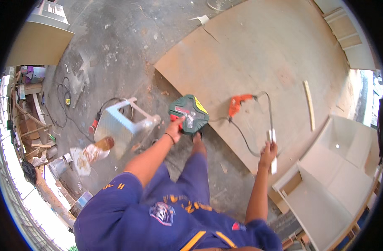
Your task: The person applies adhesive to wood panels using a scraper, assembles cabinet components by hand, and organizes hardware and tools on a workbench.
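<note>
Firstly, left hand (176,125): grip closed on the red handle of a green power tool (189,113) with a yellow patch on its casing, carried low over the concrete floor (116,37) just off the edge of the big board. The arm is stretched forward, which keeps the heavy tool away from the legs.

Right hand (268,149): grip clamped around a slim white strip (272,150), most likely a socket bar, held upright at the near edge of the board. A grey cable (245,144) runs from near it across the board to an orange drill (236,104), so holding the strip up appears to keep the lead from dragging.

Large brown board (266,54): flat on the floor, serving as a work surface; the drill lies on its side on it, handy to both hands. A thin wooden slat (309,104) rests further right on the same board, well apart from the drill.

Pale plastic stool (122,123): tipped on its side on the floor, left of the green tool, with a dark cord looped behind it.

Unfinished cabinet carcass (333,184): pale panels, lying open-side up at the right, beside the right hand.

Clutter of timber offcuts (30,125): along the far left edge, out of the working area.
</note>
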A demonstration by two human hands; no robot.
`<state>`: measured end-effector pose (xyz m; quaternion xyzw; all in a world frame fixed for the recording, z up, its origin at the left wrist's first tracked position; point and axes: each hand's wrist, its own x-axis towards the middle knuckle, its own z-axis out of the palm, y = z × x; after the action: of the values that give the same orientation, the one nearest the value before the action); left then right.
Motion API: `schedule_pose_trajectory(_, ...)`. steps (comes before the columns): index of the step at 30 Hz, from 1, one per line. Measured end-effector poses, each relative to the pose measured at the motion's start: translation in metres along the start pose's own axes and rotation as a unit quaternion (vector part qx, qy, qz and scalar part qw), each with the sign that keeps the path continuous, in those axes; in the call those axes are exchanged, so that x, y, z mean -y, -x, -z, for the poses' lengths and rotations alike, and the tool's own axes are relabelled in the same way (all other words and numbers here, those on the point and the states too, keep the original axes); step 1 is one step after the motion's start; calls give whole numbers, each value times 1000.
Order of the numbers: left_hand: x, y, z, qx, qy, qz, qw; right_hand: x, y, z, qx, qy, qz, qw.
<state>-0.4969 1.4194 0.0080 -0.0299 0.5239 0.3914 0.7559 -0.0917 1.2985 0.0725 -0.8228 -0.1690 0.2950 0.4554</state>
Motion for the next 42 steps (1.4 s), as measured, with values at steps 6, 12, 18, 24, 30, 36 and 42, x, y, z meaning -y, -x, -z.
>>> schedule_pose_trajectory(6,67,-238,26,-162,-210,-13,964,-120,42,-16,32,105,-3,994)
schedule_pose_trajectory(12,112,-372,64,-164,-373,-46,912,-144,92,-74,17,22,-157,987)
schedule_pose_trajectory(18,119,-374,64,-247,-456,64,852,-146,125,-97,79,-44,-200,976)
schedule_pose_trajectory(24,91,-310,47,75,-525,28,848,-145,137,-97,111,-51,-207,971)
schedule_pose_trajectory(30,72,-174,67,74,-559,-31,825,-137,134,-99,150,-21,-213,965)
schedule_pose_trajectory(36,64,58,189,38,-590,129,796,-134,84,-95,228,285,8,931)
schedule_pose_trajectory(42,65,261,315,-201,-454,93,863,-52,84,-196,395,451,191,777)
